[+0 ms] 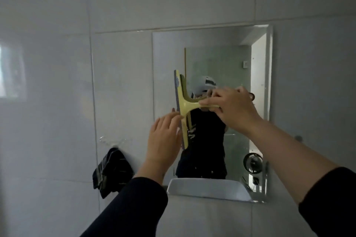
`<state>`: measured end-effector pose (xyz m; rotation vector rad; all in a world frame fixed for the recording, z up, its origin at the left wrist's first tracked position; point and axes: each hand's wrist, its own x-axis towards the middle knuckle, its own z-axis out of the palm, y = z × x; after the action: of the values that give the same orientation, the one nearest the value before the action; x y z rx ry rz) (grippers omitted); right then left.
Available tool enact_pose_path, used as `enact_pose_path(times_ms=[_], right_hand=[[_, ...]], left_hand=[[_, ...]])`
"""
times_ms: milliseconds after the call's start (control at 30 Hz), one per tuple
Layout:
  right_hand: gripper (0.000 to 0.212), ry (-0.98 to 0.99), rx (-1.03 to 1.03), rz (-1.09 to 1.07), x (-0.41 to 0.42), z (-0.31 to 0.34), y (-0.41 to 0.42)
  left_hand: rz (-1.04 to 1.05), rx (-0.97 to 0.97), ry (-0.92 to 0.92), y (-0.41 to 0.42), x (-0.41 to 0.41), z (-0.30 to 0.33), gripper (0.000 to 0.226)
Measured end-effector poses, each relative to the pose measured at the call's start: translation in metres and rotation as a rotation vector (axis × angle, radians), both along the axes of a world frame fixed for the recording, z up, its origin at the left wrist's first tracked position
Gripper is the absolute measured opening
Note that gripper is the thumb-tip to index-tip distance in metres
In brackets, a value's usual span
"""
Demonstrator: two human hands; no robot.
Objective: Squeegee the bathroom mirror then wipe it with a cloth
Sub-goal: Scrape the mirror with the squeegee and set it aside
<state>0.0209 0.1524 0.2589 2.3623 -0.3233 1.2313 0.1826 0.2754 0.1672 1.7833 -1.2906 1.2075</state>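
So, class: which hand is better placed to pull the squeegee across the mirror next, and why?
Right. The right hand already grips the squeegee by its handle, blade upright against the mirror. The left hand is open, fingers only touching the blade's edge.

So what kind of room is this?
Most likely a bathroom: a mirror fixed to a wall of large pale tiles, with a dark cloth hanging beside it, and the right hand holding a yellow squeegee to the glass.

Yellow squeegee (183, 109) upright against mirror (165, 59)
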Motion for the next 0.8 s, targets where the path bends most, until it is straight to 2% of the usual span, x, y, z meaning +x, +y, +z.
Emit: enact_pose_path(times_ms=[167, 400, 633, 800], right_hand=[[0.045, -0.131, -0.04, -0.139, 0.046, 0.059, 0.002], [0.048, -0.292, -0.09, -0.214, 0.119, 0.133, 0.003], [0.049, -0.229, -0.03, -0.253, 0.154, 0.156, -0.006], [0.048, -0.183, -0.074, -0.271, 0.13, 0.154, -0.011]], left_hand=[[0.094, 0.048, 0.17, 0.001, 0.047, 0.009, 0.037], [0.058, 0.061, 0.245, -0.029, 0.093, 0.049, 0.052], [0.103, 0.101, 0.267, -0.058, 0.103, 0.064, 0.085], [0.22, 0.162, 0.27, -0.055, 0.093, 0.063, 0.083]])
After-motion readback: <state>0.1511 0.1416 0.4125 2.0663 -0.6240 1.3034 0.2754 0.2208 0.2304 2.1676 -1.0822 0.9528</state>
